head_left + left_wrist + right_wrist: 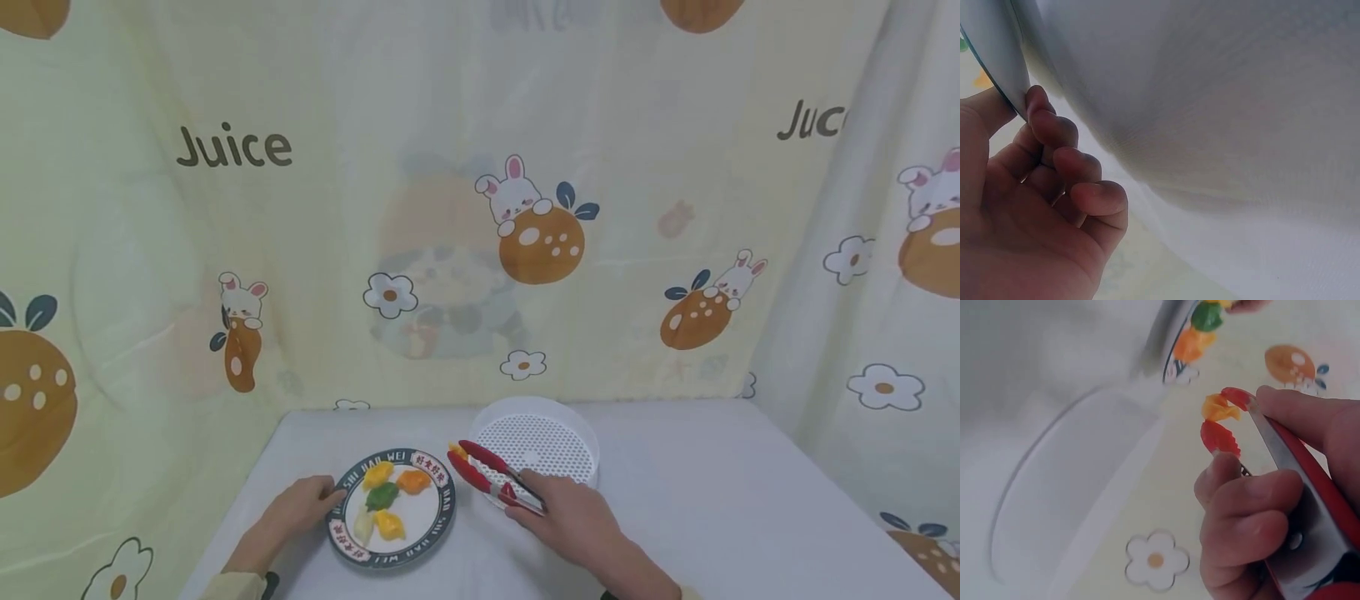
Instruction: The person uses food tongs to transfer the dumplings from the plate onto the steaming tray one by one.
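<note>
My right hand (pixel 570 521) grips a pair of red-tipped metal tongs (pixel 1280 450). Between the tong tips is a yellow-orange dumpling (pixel 1215 407), held over the left edge of a round white perforated tray (pixel 525 433). At the left, my left hand (pixel 300 504) pinches the rim of a dark-bordered plate (pixel 438 527), thumb on top and fingers beneath. On the plate lie several dumplings: a yellow one (pixel 377 475), an orange one (pixel 413 481), a green one (pixel 382 497), a pale one (pixel 363 527) and another yellow one (pixel 390 525).
Both dishes stand on a white-covered table (pixel 675 500), the tray behind and to the right of the plate. A printed curtain (pixel 330 233) with rabbits and fruit hangs along the table's back and sides.
</note>
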Motion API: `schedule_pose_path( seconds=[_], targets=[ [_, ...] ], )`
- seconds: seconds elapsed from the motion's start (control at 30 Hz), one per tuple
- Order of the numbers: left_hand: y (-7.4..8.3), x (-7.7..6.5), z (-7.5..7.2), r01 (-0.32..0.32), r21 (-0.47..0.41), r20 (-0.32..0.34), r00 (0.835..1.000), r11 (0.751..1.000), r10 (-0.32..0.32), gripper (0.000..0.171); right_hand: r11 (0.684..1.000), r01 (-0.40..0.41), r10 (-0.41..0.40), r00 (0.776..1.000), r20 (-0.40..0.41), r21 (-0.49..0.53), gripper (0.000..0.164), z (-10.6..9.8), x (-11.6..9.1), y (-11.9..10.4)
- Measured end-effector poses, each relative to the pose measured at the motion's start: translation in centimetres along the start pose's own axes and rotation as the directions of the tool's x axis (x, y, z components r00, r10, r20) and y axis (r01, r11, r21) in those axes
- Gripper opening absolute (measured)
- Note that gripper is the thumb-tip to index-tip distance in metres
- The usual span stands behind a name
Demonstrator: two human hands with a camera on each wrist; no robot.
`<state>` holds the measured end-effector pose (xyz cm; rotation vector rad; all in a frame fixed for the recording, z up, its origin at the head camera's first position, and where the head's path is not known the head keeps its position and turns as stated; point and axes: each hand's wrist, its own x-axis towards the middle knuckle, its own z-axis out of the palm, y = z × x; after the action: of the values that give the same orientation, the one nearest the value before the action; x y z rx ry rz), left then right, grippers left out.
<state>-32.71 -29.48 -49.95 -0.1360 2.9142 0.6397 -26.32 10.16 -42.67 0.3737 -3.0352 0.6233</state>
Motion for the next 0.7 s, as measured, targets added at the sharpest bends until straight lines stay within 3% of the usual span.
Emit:
schedule_pose_path(
  seconds=[0.33, 0.7],
  targets=[
    [0.2, -0.4, 0.1, -0.001, 0.019, -0.001, 1.000, 1.000, 0.001, 0.023, 0.992, -0.120, 0.120, 0.993, -0.014, -0.026, 0.066, -1.5, 0.4, 3.7],
    [0.3, -0.5, -0.2, -0.008, 0.023, 0.002, 1.000, 1.000, 0.007, 0.023, 0.988, -0.137, 0.137, 0.991, -0.010, -0.071, 0.061, -1.9, 1.1, 7.0]
  ],
)
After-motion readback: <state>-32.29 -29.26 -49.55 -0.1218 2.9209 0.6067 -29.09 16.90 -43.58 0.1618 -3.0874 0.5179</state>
